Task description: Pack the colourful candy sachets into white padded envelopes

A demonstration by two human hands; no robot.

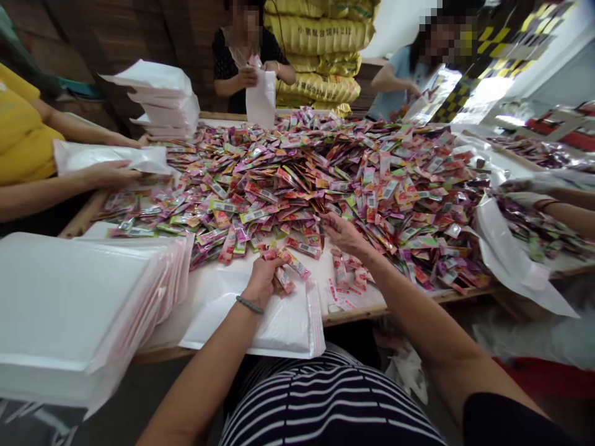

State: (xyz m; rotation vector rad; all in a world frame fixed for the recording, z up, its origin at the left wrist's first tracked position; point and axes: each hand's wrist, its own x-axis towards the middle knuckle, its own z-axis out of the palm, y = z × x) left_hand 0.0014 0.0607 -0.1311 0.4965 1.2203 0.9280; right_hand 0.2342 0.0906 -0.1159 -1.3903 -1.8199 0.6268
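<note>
Fingers of the left hand close around a small bunch of shiny pink packets, above a white envelope that lies across the near edge of the bench and juts past it. The right hand reaches to the near side of a broad heap of similar sachets, its fingers extended and loosely together; whether they pinch one cannot be told. A few loose pieces lie beneath that forearm, close to the near edge.

The packets look light, slim and slick, their wrappers likely to slide over one another, so a hold around the middle of the bunch seems surest. The envelope looks soft and thin-walled, and would probably be best taken by its rim.

Toward the near left corner rises a stack of white envelopes; a smaller pile stands toward the far left corner. Co-workers handle white envelopes at the left and far edges, one of them in a yellow top, with yellow sacks behind the far edge. A gloved hand enters at right, its owner cut off by the frame. The left palm and the envelope's contents are hidden, and print on the packets is too small to read
</note>
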